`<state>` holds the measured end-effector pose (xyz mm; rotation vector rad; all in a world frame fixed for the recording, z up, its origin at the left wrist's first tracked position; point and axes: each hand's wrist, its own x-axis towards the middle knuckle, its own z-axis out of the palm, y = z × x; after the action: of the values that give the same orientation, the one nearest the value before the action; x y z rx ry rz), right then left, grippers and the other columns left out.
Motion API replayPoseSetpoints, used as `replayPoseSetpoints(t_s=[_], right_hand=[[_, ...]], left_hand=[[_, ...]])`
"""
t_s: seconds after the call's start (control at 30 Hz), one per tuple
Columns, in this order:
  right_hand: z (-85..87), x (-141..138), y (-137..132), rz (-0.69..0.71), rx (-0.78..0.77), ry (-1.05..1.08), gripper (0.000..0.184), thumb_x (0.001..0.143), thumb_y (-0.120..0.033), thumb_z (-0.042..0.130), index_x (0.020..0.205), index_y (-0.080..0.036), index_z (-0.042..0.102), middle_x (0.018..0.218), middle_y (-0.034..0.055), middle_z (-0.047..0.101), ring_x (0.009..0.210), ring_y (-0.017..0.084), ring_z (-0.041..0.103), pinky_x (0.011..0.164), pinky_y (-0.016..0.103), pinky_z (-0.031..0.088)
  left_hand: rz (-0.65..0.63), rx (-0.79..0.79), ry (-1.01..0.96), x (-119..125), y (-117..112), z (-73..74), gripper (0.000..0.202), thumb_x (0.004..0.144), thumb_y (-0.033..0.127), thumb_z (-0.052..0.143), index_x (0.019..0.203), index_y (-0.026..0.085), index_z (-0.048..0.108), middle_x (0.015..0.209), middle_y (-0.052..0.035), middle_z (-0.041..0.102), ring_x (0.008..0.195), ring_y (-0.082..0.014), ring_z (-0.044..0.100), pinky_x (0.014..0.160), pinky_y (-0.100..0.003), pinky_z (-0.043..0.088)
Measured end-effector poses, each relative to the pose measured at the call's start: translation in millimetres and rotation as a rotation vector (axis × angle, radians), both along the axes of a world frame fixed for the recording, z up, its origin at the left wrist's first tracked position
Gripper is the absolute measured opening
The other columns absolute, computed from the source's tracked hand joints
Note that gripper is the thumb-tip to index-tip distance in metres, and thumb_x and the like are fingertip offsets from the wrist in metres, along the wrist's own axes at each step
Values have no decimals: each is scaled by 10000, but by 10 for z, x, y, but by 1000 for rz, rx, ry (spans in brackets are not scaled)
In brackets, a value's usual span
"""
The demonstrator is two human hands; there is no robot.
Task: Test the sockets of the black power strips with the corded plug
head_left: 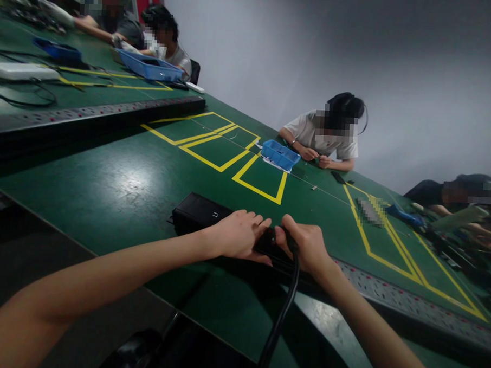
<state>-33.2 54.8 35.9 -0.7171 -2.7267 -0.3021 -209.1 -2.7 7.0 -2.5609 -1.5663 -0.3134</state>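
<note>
A long black power strip (203,210) lies slantwise on the green table, its end block marked with small white characters. My left hand (241,235) is closed over this strip, fingers across the top and thumb on the near side. Just right of it, my right hand (306,242) grips the plug end of a thick black power cord (283,310), held against the strip. The plug itself is mostly hidden by my fingers, so I cannot tell how far it is seated. From my right hand the cord drops towards the table's near edge.
Another strip (89,112) with a perforated top lies at left. Blue trays (280,155) (148,66) stand farther back. Yellow tape (219,168) marks rectangles on the green table (94,193). Several people sit around it; one, opposite (319,127), handles something small.
</note>
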Motion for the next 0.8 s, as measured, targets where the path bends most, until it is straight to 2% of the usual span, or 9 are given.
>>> replayPoseSetpoints(t_s=[0.27,0.53,0.8], right_hand=[[64,-54,39,-36,-53,-51,211,859,-336,330,799,-202,482,512,-32,519,427,88,414,462,227,148],[70,-69,111,-50,-196,-25,219,871,-374,318,821,-219,465,555,-20,583,493,117,527,464,214,189],[70,-37,81,-19,-146,-69,217,871,-357,322,840,-205,473,539,-23,558,461,106,480,463,223,171]], left_hand=[[-37,11,38,-8,16,4,831,733,745,242,1185,74,430,970,-137,577,856,-264,544,717,-352,363],[-36,-8,39,-13,10,40,804,733,741,257,1131,78,478,909,-137,593,810,-246,559,720,-343,357],[-41,-2,36,-15,26,6,837,732,745,243,1201,76,423,948,-139,585,831,-256,548,713,-350,350]])
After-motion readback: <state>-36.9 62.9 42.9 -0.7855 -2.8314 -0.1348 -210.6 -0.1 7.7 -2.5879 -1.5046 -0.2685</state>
